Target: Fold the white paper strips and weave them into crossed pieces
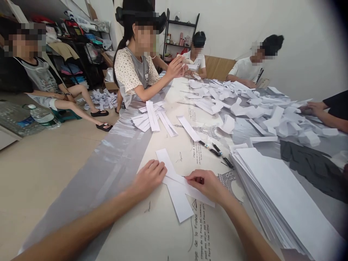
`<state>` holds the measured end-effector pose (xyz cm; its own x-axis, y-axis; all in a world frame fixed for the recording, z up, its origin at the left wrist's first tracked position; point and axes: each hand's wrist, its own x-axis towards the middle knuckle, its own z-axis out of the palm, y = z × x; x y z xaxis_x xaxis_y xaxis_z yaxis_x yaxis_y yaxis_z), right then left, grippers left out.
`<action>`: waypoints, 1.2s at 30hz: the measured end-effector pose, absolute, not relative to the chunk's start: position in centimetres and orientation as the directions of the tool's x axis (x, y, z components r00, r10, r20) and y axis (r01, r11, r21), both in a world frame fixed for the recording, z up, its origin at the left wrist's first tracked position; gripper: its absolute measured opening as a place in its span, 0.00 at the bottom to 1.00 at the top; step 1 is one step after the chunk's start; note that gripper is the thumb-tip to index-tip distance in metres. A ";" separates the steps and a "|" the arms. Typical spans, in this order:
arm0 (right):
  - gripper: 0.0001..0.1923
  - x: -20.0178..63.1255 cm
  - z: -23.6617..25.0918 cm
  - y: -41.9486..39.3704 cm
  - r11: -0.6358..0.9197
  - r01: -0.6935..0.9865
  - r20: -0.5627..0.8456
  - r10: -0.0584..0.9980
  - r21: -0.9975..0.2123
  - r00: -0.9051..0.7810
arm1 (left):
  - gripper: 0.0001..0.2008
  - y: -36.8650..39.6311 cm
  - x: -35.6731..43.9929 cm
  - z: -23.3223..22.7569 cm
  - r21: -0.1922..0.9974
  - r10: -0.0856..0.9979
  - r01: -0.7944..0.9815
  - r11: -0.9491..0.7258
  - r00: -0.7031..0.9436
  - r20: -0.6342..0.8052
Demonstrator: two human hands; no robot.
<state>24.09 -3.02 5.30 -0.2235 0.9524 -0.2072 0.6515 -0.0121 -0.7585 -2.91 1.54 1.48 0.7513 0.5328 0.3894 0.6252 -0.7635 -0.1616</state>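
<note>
1. The left hand [148, 177] is pressing flat, fingers together, on the near-left part of two crossed paper strips [176, 190] at lower centre of the frame.
2. The right hand [208, 185] is pinching the upper strip at the crossing, thumb and fingertips closed on the paper.
3. One strip is running its long axis from upper left to lower right; the other is lying across it toward the right. Both hands are touching the strips, the right nearer the crossing.
4. A paper stack [285, 199] is lying just right of the right hand; two pens [214, 150] are resting above it.
5. Co-workers are handling loose folded pieces [258, 108] in the upper right.
</note>
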 end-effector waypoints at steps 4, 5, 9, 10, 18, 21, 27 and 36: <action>0.11 24.3 4.8 -2.9 0.004 0.679 -0.193 0.957 -0.734 -0.214 | 0.10 -0.9 -1.9 0.7 -0.149 0.582 0.678 -0.720 0.706 0.402; 0.11 24.3 4.6 -2.9 0.013 0.680 -0.186 0.958 -0.733 -0.220 | 0.11 -1.3 -1.8 0.6 -0.158 0.584 0.686 -0.710 0.699 0.413; 0.11 24.4 4.5 -2.9 0.030 0.682 -0.183 0.954 -0.730 -0.237 | 0.16 -1.7 -1.6 1.2 -0.191 0.599 0.692 -0.696 0.707 0.375; 0.12 24.3 4.6 -2.9 0.027 0.683 -0.186 0.954 -0.730 -0.237 | 0.15 -1.6 -1.7 1.5 -0.184 0.614 0.696 -0.695 0.706 0.353; 0.12 24.1 5.0 -3.0 0.019 0.684 -0.192 0.954 -0.729 -0.231 | 0.21 -1.3 -2.3 1.3 -0.077 0.671 0.721 -0.689 0.674 0.311; 0.12 24.1 5.1 -3.0 0.019 0.675 -0.192 0.952 -0.737 -0.236 | 0.26 -1.4 -2.6 0.8 -0.047 0.670 0.710 -0.702 0.682 0.293; 0.12 24.0 5.4 -3.0 0.019 0.676 -0.190 0.954 -0.737 -0.234 | 0.35 -1.6 -3.1 0.7 -0.076 0.651 0.683 -0.726 0.718 0.246; 0.11 24.1 5.3 -3.0 -0.017 0.663 -0.207 0.956 -0.749 -0.210 | 0.28 -2.4 -2.7 0.3 -0.171 0.693 0.744 -0.646 0.665 0.278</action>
